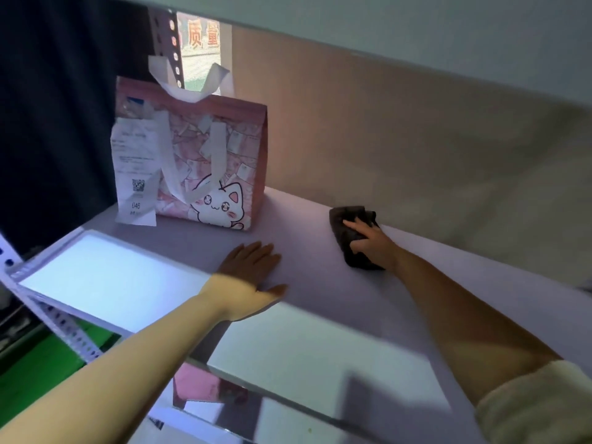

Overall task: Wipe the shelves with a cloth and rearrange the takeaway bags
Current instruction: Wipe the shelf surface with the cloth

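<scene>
A pink takeaway bag point(211, 174) with a white cat print and white handles stands upright at the back left of the white shelf point(320, 341). A long paper receipt point(136, 174) hangs on its left front. My left hand point(253, 274) rests flat on the shelf, fingers straight, just in front of the bag. To the right, my right hand point(371, 243) presses on a dark crumpled cloth point(352, 238) lying on the shelf near the back wall, fingers spread over it.
The underside of an upper shelf point(416, 33) runs close overhead. A perforated metal upright point(166, 40) stands behind the bag. Another pink bag point(205, 389) shows on the lower shelf below the front edge. The beige back wall point(400, 149) closes the rear.
</scene>
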Demonstrator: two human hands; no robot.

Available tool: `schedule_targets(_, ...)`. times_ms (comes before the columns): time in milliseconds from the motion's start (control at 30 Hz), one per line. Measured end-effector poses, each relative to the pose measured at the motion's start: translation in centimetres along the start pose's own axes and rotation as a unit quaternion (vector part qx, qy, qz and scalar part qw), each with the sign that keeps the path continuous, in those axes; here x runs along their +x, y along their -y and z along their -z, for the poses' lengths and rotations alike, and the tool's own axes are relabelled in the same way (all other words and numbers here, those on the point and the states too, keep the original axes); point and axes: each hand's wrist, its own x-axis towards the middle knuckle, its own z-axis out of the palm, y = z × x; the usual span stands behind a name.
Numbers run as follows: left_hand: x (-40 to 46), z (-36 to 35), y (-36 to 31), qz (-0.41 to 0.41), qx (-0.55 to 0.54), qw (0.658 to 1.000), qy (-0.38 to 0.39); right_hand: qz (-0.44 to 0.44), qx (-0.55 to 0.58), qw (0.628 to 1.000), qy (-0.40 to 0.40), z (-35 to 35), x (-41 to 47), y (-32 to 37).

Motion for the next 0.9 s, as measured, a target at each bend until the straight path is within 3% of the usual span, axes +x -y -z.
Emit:
schedule_targets(200,0.3,0.6,-0.4,0.012,-0.018,1.000,0.006,0.095,0.073,0.992,0.047,-2.1,-4.9,0.7)
schedule_targets(500,0.2,1.1,-0.1,-0.018,-0.030,0.999,0.040,0.103,0.024,0.990,-0.092,-9.1,-14.3,2.5)
schedule_targets(600,-0.6,1.8,0.4,-0.069,-0.029,0.997,0.037,0.052,-0.021,0.988,-0.142,-11.8,-15.8,4.1)
schedule_targets(767,-2.3,2.7,3.1,-0.133,-0.017,0.990,0.040,-0.058,-0.056,0.984,-0.158,-15.1,-17.1,8.3)
schedule_targets(900,-2.7,3.4,3.8,-0.165,-0.040,0.986,0.012,-0.082,-0.048,0.979,-0.178,-17.2,-16.6,11.7)
